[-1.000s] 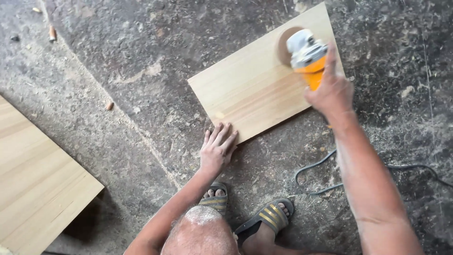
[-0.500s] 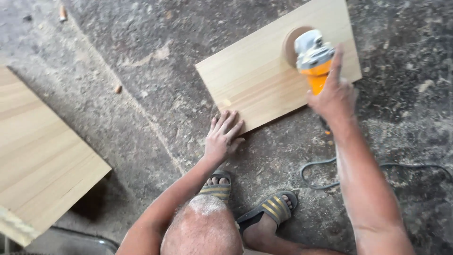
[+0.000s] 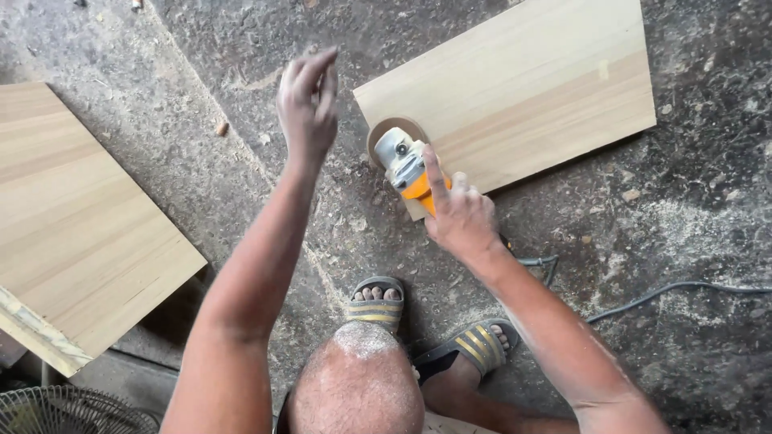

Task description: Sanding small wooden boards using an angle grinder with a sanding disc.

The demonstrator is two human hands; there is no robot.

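Observation:
A pale wooden board lies flat on the dusty concrete floor. My right hand grips an orange and grey disc sander, index finger stretched along its body. The sander's round pad rests on the board's near left corner. My left hand is raised in the air to the left of the board, fingers loosely apart, holding nothing. My knee and both sandalled feet show at the bottom.
A second, larger wooden board lies raised at the left. The sander's grey cord trails across the floor to the right. A fan's wire guard sits at the bottom left corner. Sawdust covers the floor.
The sander has moved from the board's far right part to its near left corner. My left hand has lifted off the board's front edge into the air.

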